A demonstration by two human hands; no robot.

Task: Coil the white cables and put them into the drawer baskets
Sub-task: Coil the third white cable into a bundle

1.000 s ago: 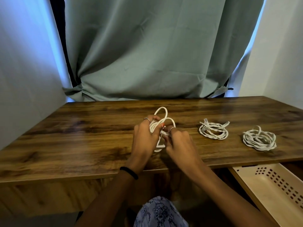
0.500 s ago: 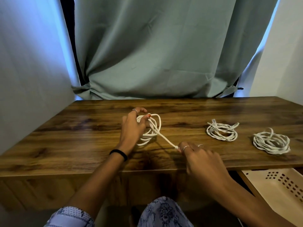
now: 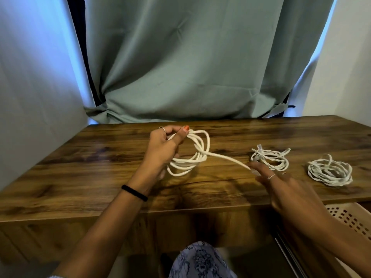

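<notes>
- Since half a second ago, your right hand [image 3: 285, 189] has drawn further right, and the free end of the white cable [image 3: 192, 155] now stretches longer from the coil toward it.
- Your left hand [image 3: 162, 149] grips the coil of that cable, thumb and fingers curled round its loops, held just above the worktop [image 3: 80, 173].
- Your right hand is blurred; the cable's tail reaches its fingertips [image 3: 255, 167], the fingers look fairly straight, and I cannot tell whether they pinch the end.
- A second coiled cable [image 3: 271, 158] lies on the worktop just beyond your right hand's fingertips.
- A third coiled cable [image 3: 330, 173] lies further right on the worktop, apart from the second.
- A cream drawer basket [image 3: 353, 219] with a perforated wall shows below the worktop's near right edge.
</notes>
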